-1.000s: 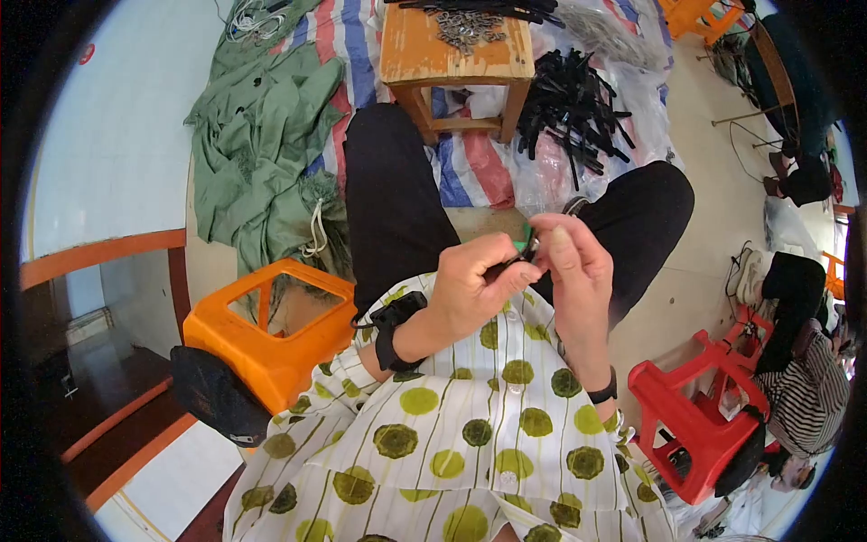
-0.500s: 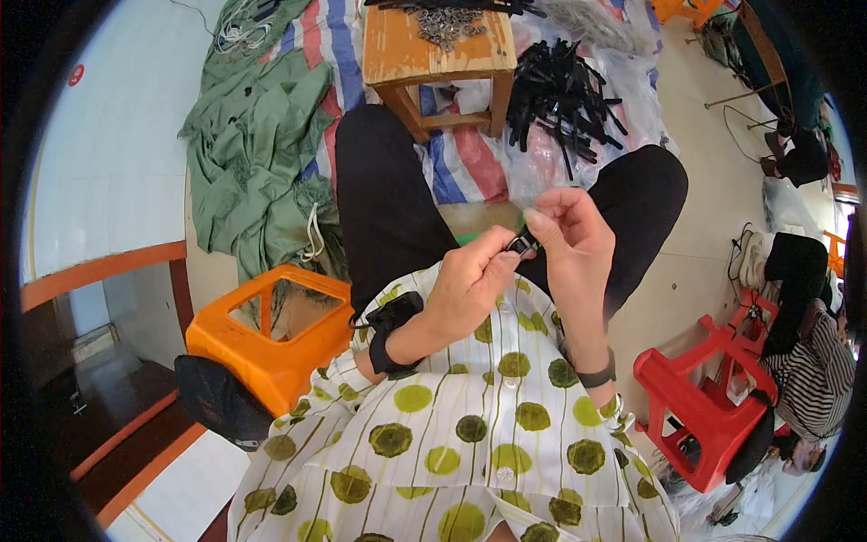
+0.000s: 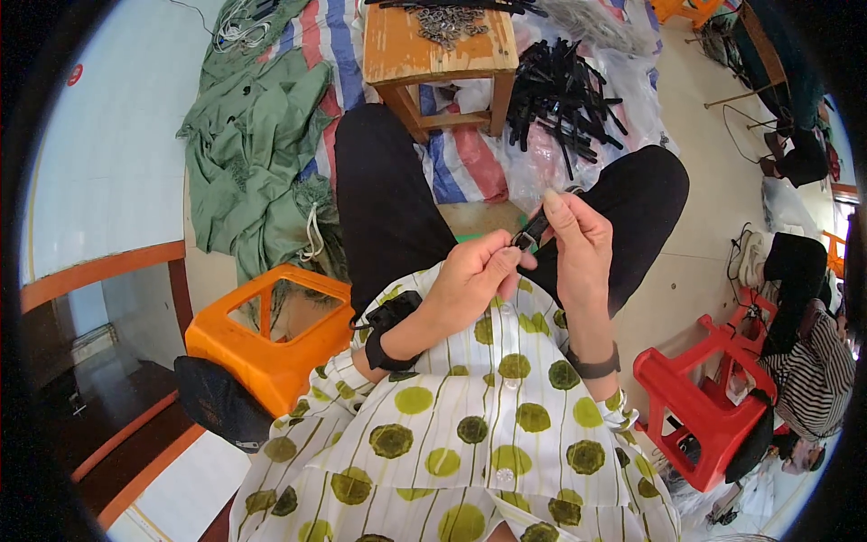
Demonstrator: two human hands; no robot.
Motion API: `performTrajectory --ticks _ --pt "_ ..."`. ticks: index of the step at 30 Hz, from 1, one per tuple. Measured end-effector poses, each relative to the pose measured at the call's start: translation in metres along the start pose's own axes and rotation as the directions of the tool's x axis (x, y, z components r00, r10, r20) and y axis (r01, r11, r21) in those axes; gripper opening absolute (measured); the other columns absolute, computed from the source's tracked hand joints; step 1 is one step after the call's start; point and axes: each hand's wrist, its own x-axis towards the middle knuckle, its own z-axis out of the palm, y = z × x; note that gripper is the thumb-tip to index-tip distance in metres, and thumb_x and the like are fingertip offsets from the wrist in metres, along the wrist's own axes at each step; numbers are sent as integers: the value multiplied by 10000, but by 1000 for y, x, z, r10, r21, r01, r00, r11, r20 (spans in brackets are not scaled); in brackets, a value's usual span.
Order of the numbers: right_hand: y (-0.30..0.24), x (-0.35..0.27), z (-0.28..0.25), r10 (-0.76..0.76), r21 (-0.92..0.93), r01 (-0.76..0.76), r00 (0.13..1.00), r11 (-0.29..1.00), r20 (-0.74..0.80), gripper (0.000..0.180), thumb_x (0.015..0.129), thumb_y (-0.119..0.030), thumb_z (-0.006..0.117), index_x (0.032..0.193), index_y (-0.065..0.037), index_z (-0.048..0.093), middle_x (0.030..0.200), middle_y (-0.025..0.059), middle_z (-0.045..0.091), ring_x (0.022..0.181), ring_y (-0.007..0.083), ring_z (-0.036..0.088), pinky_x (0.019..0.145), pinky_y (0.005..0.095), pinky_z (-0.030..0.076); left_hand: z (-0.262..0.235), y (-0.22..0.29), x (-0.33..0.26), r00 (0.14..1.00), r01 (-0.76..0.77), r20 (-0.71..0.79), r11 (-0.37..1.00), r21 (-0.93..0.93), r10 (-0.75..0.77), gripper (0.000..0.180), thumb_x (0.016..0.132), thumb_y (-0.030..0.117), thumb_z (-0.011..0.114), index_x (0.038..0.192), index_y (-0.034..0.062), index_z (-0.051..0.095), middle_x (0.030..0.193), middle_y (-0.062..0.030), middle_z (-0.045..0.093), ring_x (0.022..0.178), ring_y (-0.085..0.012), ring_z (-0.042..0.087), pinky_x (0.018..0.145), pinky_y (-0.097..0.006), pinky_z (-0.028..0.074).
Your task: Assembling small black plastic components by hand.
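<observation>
Over my lap, a short black strap (image 3: 536,228) with a small metal buckle (image 3: 523,240) is held between both hands. My left hand (image 3: 477,275) is closed, its thumb and forefinger pinching the strap at the buckle end. My right hand (image 3: 582,248) grips the other end between thumb and fingers, up and to the right of the buckle. Part of the strap is hidden by the fingers. Small metal pieces (image 3: 449,25) lie heaped on the wooden stool (image 3: 388,59) in front of me. A pile of black straps (image 3: 564,104) lies right of that stool.
Striped plastic sheeting (image 3: 474,163) and green cloth (image 3: 257,172) cover the floor ahead and to the left. An orange plastic stool (image 3: 262,361) stands at my left. At my right is a red plastic stool (image 3: 682,388), with another person's striped garment (image 3: 817,366) beyond it.
My right hand has shifted its grip to the strap's upper end, so more of the strap shows between my hands. My left hand has hardly moved.
</observation>
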Motion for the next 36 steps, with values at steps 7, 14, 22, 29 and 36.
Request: performTrajectory --ticks 7,14,22,29,36 --pt "17 9 4 137 185 -132 990 974 -13 239 866 -253 598 730 -56 613 560 -53 493 456 27 407 431 175 302 -1 -8 5 1000 14 17 999 -33 -13 265 940 229 429 846 10 545 547 40 389 473 -31 323 443 -189 254" --pt "7 5 15 51 -166 -40 996 985 67 228 864 -203 583 781 7 613 637 -34 529 582 32 446 530 187 357 -7 -9 4 991 52 -127 998 26 -48 208 905 163 448 802 9 544 553 4 429 489 -48 384 448 -214 303" --pt "20 6 14 47 -187 -40 998 982 31 200 918 -200 500 885 -12 560 717 -22 482 635 60 428 570 219 351 -25 -13 12 939 -228 -120 844 486 322 152 809 170 538 790 19 533 662 -177 538 554 -261 541 539 -357 419" --pt "39 9 -1 194 55 -207 962 977 190 121 906 -163 525 894 -44 540 728 -1 491 637 86 447 706 271 446 -194 -7 43 580 -296 -790 955 25 200 148 847 111 471 836 21 588 637 -24 568 504 -82 476 482 -199 378" --pt "38 2 4 337 -28 -336 939 942 73 101 882 -134 559 848 -39 548 732 8 507 638 96 456 686 267 450 -282 -157 64 322 113 -943 992 -55 -89 105 756 106 533 801 30 589 668 -72 631 578 -169 605 518 -301 425"
